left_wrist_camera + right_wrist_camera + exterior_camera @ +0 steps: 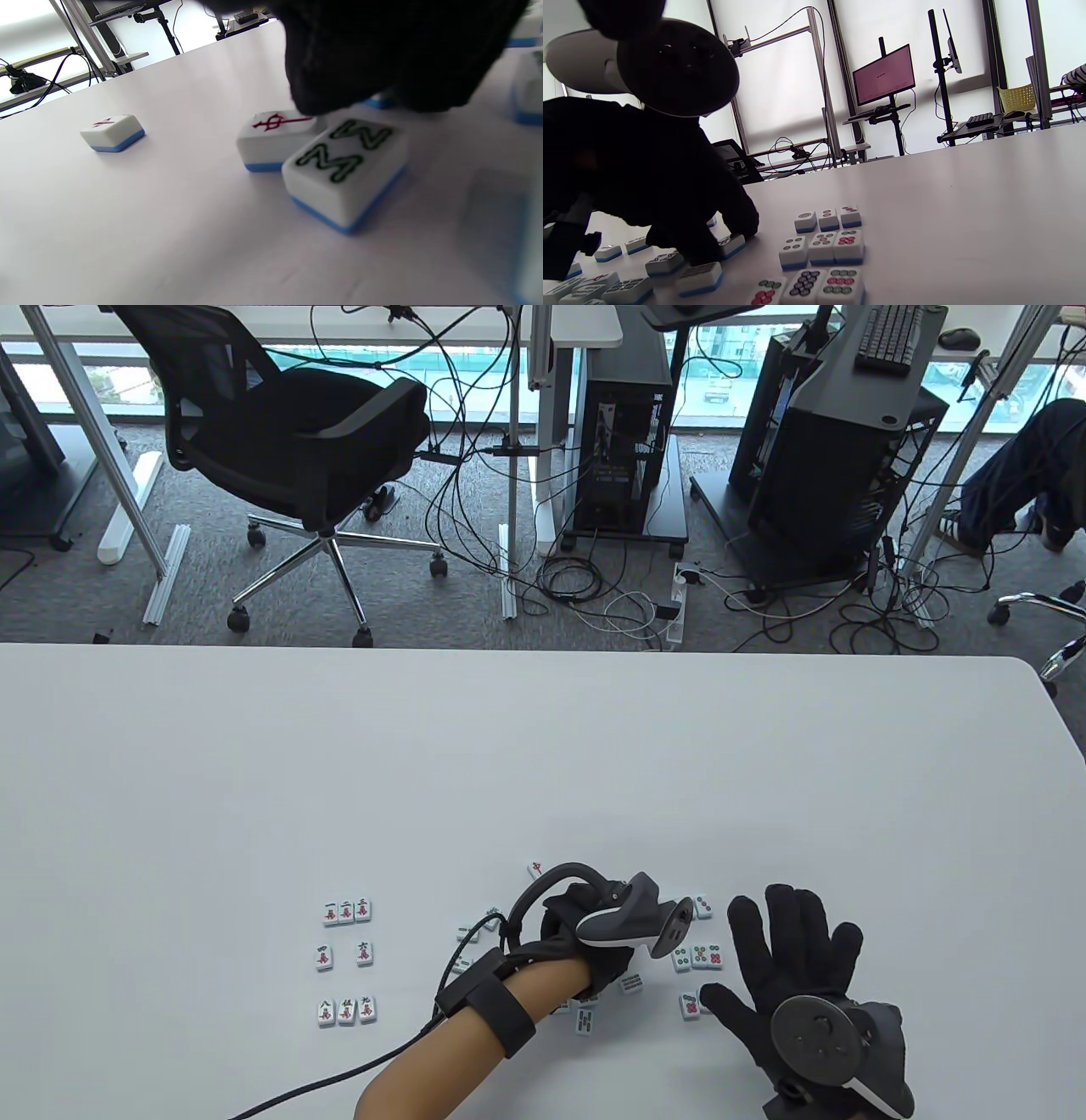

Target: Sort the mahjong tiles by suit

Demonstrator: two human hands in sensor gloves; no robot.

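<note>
Black office chair (288,449), tangled floor cables (594,585)

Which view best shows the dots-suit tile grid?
The right wrist view: the dots grid sits unobstructed, three rows face up. The table view shows it small, partly hidden by both hands. The left wrist view misses it.

Face-up blue-backed mahjong tiles (346,960): character grid left, dot tiles (821,249) right, loose mid.

My table camera looks down on the white rectangular table (543,780) from above its near edge. Both wrist cameras sit low over that table, close to its blue-backed white mahjong tiles (345,173), which all 3 views share.
</note>
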